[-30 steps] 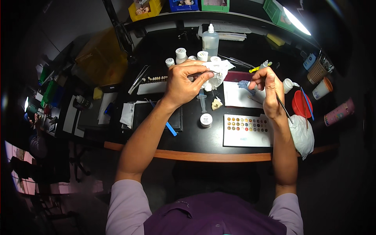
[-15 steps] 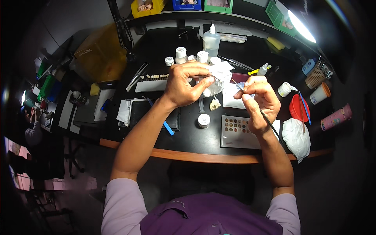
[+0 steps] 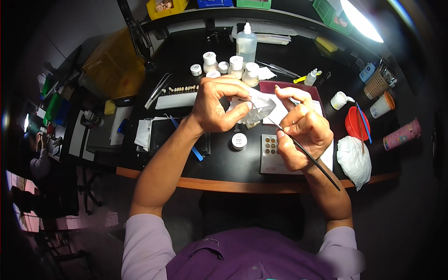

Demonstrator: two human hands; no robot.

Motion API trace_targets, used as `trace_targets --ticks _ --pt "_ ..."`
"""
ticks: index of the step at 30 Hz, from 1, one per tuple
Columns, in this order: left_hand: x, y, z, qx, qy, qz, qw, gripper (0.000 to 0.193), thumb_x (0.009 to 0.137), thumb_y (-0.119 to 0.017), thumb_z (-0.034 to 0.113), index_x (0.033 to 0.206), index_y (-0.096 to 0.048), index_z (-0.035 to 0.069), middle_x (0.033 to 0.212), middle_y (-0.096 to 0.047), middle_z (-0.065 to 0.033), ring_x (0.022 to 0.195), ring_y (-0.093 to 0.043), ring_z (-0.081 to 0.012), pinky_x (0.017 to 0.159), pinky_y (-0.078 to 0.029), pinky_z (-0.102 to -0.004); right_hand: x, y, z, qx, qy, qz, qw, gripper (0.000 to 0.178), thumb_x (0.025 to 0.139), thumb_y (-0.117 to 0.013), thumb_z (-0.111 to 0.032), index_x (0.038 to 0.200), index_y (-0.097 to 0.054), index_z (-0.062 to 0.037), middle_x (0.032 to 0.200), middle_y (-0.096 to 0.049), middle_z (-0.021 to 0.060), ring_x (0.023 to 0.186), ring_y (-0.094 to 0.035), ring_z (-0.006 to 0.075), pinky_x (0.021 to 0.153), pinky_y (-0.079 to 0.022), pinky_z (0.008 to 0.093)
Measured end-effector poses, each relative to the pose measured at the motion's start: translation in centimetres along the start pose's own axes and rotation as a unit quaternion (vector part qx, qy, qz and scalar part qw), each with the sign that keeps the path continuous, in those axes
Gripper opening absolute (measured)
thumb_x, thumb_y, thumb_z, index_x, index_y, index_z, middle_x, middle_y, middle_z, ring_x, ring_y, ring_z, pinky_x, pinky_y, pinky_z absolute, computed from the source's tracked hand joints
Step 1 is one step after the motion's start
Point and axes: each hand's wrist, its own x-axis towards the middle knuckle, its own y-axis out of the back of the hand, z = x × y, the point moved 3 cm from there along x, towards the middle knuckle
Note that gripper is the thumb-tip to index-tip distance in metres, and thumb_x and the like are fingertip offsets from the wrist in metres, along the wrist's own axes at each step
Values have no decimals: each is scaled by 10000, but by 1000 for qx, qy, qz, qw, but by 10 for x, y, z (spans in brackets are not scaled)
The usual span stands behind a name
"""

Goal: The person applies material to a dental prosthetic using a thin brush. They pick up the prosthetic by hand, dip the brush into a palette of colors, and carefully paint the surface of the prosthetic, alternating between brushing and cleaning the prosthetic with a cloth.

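My left hand (image 3: 221, 103) is closed in a pinch above the middle of the desk. A thin metal tool (image 3: 244, 99) shows between its thumb and fingers; whatever is at its tip is too small to make out. Beside those fingers is a crumpled white tissue (image 3: 264, 110), and I cannot tell whether the hand holds it too. My right hand (image 3: 305, 128) grips a slim dark-handled paintbrush (image 3: 308, 155), its tip pointing at the left hand's fingertips. Below the hands lie a white-lidded jar (image 3: 239, 142) and a palette of small round colour pans (image 3: 270, 154), partly covered by my right hand.
White-lidded jars (image 3: 236, 65) and a clear bottle (image 3: 246, 46) stand behind my hands. A row of tooth-shade samples (image 3: 183, 89) is at left, near a blue-handled tool (image 3: 197, 153). To the right are a red bowl (image 3: 353, 128), a crumpled white bag (image 3: 353, 161) and a brush holder (image 3: 374, 91).
My left hand and the tissue have come slightly lower. My right hand has turned, moving the brush lower with its tip closer to the left fingertips; its handle now shows more fully.
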Motion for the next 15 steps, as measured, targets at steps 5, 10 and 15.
trace_targets --ticks 5,10,15 --pt "2 -4 2 10 -6 -29 1000 95 692 -755 38 780 -752 2 830 -768 -115 738 -721 -210 625 -531 -303 -1 3 -2 42 -23 -40 998 199 723 -580 136 770 -465 -19 746 -579 118 1225 -613 453 1106 -469 675" --pt "2 -5 8 18 -28 -62 997 110 679 -754 49 774 -747 -4 809 -759 -126 732 -725 -245 657 -555 -327 -3 4 5 100 -50 -53 992 156 771 -573 105 762 -468 -11 740 -565 121 1244 -607 441 1096 -486 669" --pt "2 -8 9 -1 -47 -80 996 128 642 -702 6 761 -697 -41 791 -724 -154 691 -649 -260 649 -503 -340 -5 5 11 125 -51 -62 989 165 782 -594 38 707 -457 -16 697 -538 119 1245 -604 426 1057 -521 664"
